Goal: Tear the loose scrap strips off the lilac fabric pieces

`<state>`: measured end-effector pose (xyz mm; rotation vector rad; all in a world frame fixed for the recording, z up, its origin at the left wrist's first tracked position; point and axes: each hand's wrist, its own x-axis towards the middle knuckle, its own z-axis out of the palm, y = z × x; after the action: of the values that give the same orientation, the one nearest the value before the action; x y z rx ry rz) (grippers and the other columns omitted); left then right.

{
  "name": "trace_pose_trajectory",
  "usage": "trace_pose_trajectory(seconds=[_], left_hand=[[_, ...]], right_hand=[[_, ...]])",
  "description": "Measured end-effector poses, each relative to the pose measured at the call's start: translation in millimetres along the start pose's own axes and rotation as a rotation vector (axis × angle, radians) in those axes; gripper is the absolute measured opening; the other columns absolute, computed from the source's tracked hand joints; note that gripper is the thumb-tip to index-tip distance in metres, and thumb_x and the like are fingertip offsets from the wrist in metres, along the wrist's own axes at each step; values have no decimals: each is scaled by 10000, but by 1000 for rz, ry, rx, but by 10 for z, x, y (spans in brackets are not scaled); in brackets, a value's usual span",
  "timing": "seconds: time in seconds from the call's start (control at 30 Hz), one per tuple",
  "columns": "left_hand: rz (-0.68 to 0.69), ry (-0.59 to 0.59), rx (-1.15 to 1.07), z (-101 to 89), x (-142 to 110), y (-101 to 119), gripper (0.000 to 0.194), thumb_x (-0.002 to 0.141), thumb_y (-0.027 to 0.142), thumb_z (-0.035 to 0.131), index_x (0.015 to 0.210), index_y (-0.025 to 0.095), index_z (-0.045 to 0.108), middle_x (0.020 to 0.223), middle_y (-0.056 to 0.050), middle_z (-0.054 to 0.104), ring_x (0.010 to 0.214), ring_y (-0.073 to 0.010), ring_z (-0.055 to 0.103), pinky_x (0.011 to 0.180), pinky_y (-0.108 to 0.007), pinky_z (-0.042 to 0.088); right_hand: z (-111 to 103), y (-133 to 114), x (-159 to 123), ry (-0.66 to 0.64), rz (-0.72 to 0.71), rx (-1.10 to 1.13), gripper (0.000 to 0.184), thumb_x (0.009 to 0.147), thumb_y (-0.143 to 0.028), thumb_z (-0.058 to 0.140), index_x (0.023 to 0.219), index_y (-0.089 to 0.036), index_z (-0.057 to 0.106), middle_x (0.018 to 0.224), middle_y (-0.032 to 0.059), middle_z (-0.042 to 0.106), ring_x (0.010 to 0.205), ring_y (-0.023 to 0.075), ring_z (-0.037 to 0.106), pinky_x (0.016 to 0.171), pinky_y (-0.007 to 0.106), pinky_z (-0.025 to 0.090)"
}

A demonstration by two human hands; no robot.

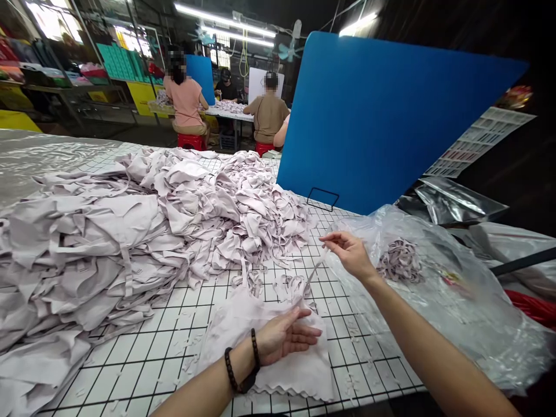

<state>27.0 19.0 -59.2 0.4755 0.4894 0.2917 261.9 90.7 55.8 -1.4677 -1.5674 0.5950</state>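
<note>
A pale lilac garment [299, 376] with a wavy lower edge and thin straps lies flat on the grid-marked table in front of me. Across its middle rests my left hand [289, 339], palm turned sideways, fingers stretched out and holding nothing. Above and to the right, the fingertips of my right hand [347, 250] are pinched together on a thin strap [316, 271] that rises from the garment's top edge. More curled straps lie loosely on the table beyond that edge.
A large heap of similar lilac garments [174, 214] covers the left and far table. A blue board [382, 121] stands upright behind. At right, a clear plastic bag [452, 313] lies around a bundle of straps [400, 260]. Several people sit at a farther table.
</note>
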Motion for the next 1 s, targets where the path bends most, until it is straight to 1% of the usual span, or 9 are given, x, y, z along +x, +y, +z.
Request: trace_pose_trajectory(seconds=[0.1, 0.23, 0.33, 0.47, 0.57, 0.7, 0.8, 0.9, 1.0], left_hand=[[-13, -47, -47, 6, -29, 58, 597, 865, 560, 461, 1286, 137, 463, 1168, -182, 627, 1021, -241, 631, 903, -364, 418], [-1, -143, -175, 61, -112, 220, 653, 857, 642, 369, 1244, 134, 507, 1206, -181, 597, 1072, -270, 599, 851, -398, 465], [64, -69, -153, 107, -161, 300, 611, 838, 634, 434, 1152, 125, 559, 1171, -167, 613, 952, -243, 651, 809, -366, 491], [104, 117, 45, 145, -175, 278, 413, 792, 431, 653, 1046, 111, 598, 999, -133, 677, 783, -171, 680, 755, -291, 502], [104, 185, 121, 163, -161, 224, 388, 768, 432, 677, 974, 111, 608, 933, -117, 685, 733, -148, 674, 698, -263, 509], [140, 230, 344, 178, -160, 148, 432, 742, 507, 658, 916, 116, 594, 877, -96, 682, 642, -141, 660, 596, -247, 506], [177, 266, 617, 199, -212, 79, 454, 774, 557, 580, 898, 121, 592, 823, -80, 681, 525, -120, 611, 489, -230, 466], [199, 331, 870, 223, -297, 23, 419, 847, 541, 473, 896, 149, 613, 790, -53, 682, 454, -100, 542, 447, -227, 416], [379, 509, 1150, 206, -371, -4, 314, 869, 452, 491, 868, 174, 636, 792, -37, 654, 629, -138, 579, 592, -257, 446]], right_hand=[[170, -72, -182, -11, -212, -182, 237, 895, -294, 519, 1110, -198, 548, 1027, 97, 691, 961, 225, 650, 817, 392, 500], [355, -110, -508, -179, -640, -465, 378, 914, -135, 457, 1286, -199, 446, 1125, 91, 668, 1058, 192, 609, 945, 393, 410], [427, -58, -689, -316, -737, -560, 425, 929, -121, 407, 1350, -174, 401, 1199, 117, 626, 1113, 197, 572, 931, 375, 403], [478, 0, -811, -458, -541, -641, 384, 929, -157, 381, 1291, -189, 506, 1046, 116, 673, 986, 212, 591, 834, 359, 413], [482, -77, -849, -538, -381, -592, 338, 892, -149, 414, 1157, -203, 617, 887, 96, 678, 873, 209, 570, 781, 343, 406], [414, -286, -836, -742, -74, -243, 359, 823, -174, 503, 1167, -211, 598, 993, 59, 668, 785, 162, 567, 691, 272, 429], [373, -345, -808, -927, 151, -23, 253, 852, -291, 517, 1039, -199, 660, 904, 31, 685, 756, 149, 592, 653, 241, 432], [397, -258, -818, -939, 246, -14, 206, 827, -330, 567, 861, -179, 704, 782, 16, 684, 731, 151, 597, 631, 231, 419], [465, -123, -868, -907, 231, -98, 155, 796, -295, 603, 803, -181, 708, 751, 11, 684, 700, 148, 590, 605, 227, 398]])
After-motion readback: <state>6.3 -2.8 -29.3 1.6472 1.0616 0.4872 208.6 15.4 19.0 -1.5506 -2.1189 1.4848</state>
